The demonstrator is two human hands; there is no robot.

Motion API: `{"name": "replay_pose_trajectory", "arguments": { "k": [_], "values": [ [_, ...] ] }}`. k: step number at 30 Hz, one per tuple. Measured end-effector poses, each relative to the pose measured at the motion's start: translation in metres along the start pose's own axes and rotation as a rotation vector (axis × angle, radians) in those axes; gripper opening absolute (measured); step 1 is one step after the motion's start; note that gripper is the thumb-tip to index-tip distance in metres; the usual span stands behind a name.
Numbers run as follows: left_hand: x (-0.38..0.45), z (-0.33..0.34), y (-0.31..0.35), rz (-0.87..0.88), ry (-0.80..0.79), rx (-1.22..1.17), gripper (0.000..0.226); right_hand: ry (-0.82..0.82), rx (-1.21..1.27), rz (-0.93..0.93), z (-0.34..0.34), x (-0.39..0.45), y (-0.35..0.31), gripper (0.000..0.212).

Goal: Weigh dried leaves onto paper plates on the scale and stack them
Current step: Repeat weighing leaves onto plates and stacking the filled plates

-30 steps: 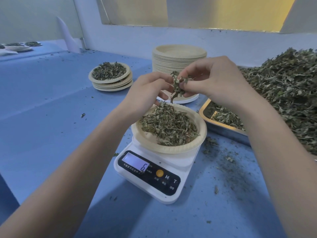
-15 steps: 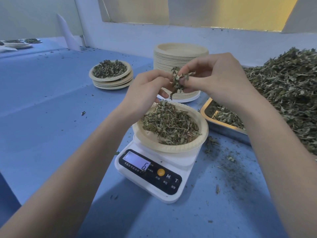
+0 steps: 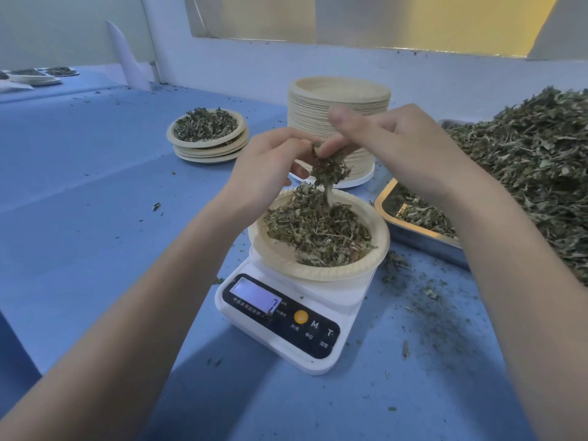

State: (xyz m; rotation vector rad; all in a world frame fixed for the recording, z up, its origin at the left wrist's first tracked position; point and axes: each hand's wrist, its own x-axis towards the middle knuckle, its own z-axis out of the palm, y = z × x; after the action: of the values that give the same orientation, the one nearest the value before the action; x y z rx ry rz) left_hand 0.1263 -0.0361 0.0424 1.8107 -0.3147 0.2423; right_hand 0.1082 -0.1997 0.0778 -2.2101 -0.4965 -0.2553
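Both hands [image 3: 334, 154] pinch one leaf clump [image 3: 329, 168] above the plate [image 3: 375, 249]; fingertips hidden.

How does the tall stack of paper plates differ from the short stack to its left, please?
The tall stack holds many plates and its top plate is empty; the short stack holds only a few, and its top plate is filled with dried leaves. The tall stack stands behind the hands, the short stack further left. Both rest on the blue table.

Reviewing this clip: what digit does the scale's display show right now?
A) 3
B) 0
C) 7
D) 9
C: the lit display on the scale reads 7, with the paper plate of dried leaves sitting on it.
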Motion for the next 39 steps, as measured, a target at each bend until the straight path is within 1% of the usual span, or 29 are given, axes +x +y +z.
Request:
{"name": "replay_pose_trajectory", "arguments": {
  "k": [3,4,6,8,10,12,14,16,18,21,24,26,27,30,32,33,34,36,38,39],
  "values": [
    [0.0,-0.001,0.001,-0.009,-0.007,-0.01,0.022,-0.041,0.03,0.026,-0.004,-0.001,-0.002,0.061],
    [-0.001,-0.001,0.001,-0.006,-0.014,-0.016,0.022,-0.056,0.027,0.033,-0.005,-0.001,-0.002,0.064],
    [-0.002,0.0,0.002,0.007,-0.037,-0.011,0.02,-0.079,0.021,0.041,-0.006,-0.002,-0.002,0.063],
    [-0.004,0.0,0.002,0.013,-0.056,-0.001,0.013,-0.072,-0.004,0.04,-0.005,-0.002,-0.001,0.053],
    [-0.005,0.0,0.003,0.012,-0.063,-0.011,0.007,-0.042,-0.061,0.017,-0.003,0.0,0.001,0.034],
    [-0.005,0.0,0.003,0.016,-0.06,-0.018,0.006,-0.013,-0.089,-0.015,-0.001,0.0,0.003,0.017],
    [-0.004,0.001,0.004,0.024,-0.051,-0.031,0.008,-0.01,-0.059,-0.041,-0.001,0.0,0.003,0.009],
    [-0.001,0.003,0.007,0.031,-0.056,-0.093,0.009,-0.007,-0.012,-0.065,-0.003,0.001,0.004,0.003],
    [0.005,0.009,0.012,0.034,-0.065,-0.173,0.01,0.045,0.022,-0.079,-0.008,0.001,0.006,0.011],
    [0.022,0.028,0.029,0.056,-0.093,-0.217,0.006,0.204,0.033,-0.089,-0.025,0.0,0.012,0.021],
    [0.04,0.058,0.044,0.088,-0.138,-0.17,0.007,0.346,-0.096,-0.071,-0.046,-0.003,0.025,0.028],
    [0.049,0.08,0.047,0.079,-0.174,-0.124,0.007,0.389,-0.202,-0.019,-0.057,-0.004,0.036,0.031],
    [0.051,0.09,0.047,0.066,-0.188,-0.103,0.01,0.395,-0.249,0.012,-0.061,-0.005,0.042,0.03],
    [0.057,0.117,0.044,-0.006,-0.247,-0.085,0.016,0.363,-0.363,0.092,-0.071,-0.006,0.059,0.021],
    [0.058,0.128,0.04,-0.07,-0.33,-0.043,0.015,0.269,-0.442,0.139,-0.076,-0.007,0.069,0.019],
    [0.06,0.131,0.037,-0.085,-0.387,0.048,0.017,0.2,-0.484,0.172,-0.079,-0.008,0.072,0.018],
    [0.061,0.132,0.034,-0.085,-0.439,0.168,0.022,0.14,-0.518,0.206,-0.081,-0.008,0.075,0.017],
    [0.062,0.129,0.03,-0.065,-0.478,0.332,0.034,0.093,-0.529,0.248,-0.084,-0.009,0.078,0.017],
    [0.06,0.121,0.03,-0.041,-0.473,0.367,0.043,0.107,-0.482,0.22,-0.083,-0.008,0.075,0.017],
    [0.058,0.115,0.032,-0.018,-0.468,0.384,0.042,0.102,-0.453,0.189,-0.081,-0.008,0.072,0.016]
  ]
}}
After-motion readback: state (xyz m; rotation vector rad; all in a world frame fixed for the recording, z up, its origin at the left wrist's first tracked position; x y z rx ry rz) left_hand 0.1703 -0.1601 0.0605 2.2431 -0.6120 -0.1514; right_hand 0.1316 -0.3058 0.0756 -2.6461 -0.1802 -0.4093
